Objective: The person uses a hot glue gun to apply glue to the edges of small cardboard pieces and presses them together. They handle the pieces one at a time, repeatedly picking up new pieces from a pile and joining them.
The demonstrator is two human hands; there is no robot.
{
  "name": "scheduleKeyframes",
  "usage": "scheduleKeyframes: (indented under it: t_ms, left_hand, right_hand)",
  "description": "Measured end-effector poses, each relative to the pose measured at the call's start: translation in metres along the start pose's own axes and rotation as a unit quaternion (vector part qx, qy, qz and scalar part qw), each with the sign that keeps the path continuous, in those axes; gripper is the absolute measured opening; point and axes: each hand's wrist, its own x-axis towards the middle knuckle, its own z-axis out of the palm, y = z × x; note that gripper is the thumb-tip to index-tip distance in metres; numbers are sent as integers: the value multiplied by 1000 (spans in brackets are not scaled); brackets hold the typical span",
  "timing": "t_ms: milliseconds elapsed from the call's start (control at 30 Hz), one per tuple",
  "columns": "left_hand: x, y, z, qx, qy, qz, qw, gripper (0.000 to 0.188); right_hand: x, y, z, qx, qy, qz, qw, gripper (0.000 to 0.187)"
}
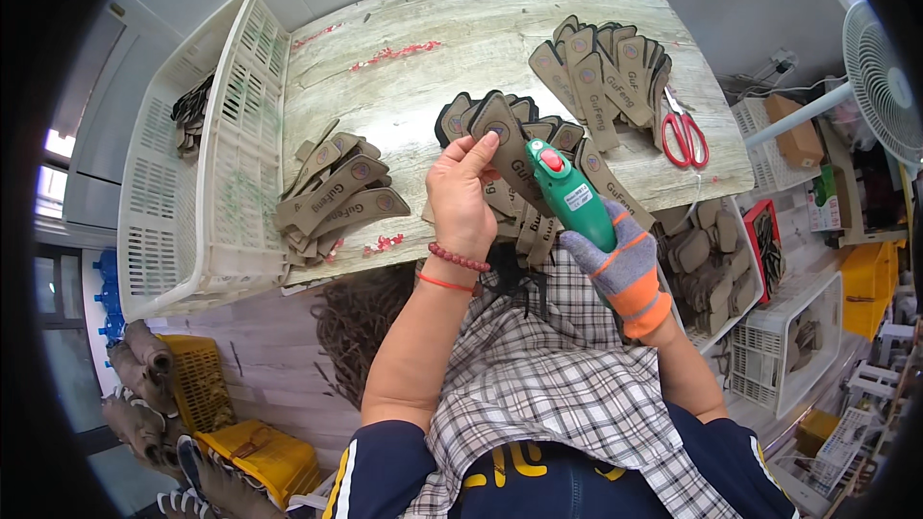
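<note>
A: From the head view, where is the piece in hand?

B: The flat, taupe-brown, fabric-looking tab with a dark rim is held up over the front edge of the pale, wood-grain table, right of that edge's middle. The bare left hand pinches its broad, rounded end between thumb and fingertips, a narrow grip.

A: And the other hand?

B: The right hand, in a grey-and-orange knitted glove, is wrapped around a green, plastic, handheld tool with a red button. Its nose is right by the tab's side; I can't tell whether they touch.

A: How would the tab handle?

B: Light, I'd judge, and firm enough to stand out from a pinch, yet likely to bend at its thin edges. The matt face suggests little slip, and it hardly looks fragile.

A: Best hold?

B: The broad end, fingertips well in from the rim on the tool's side. Loose tabs underneath could snag or slide along.

A: What else is near?

B: A fanned pile of brown tabs toward the table's right edge, with red-handled metal scissors beside it, and a looser brown heap by the front left corner.
</note>
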Motion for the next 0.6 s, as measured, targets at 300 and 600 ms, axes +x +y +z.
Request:
scheduleKeyframes:
  t_ms: [300, 600]
  left_hand:
    - [-13, -15, -3, 36, -39, -37, 998, 5]
    - [-12, -4, -6, 22, -46, 23, 998, 5]
  right_hand:
    - [6, -2, -4, 20, 16, 17, 1000, 50]
    - [-1, 8, -7, -19, 24, -26, 999, 52]
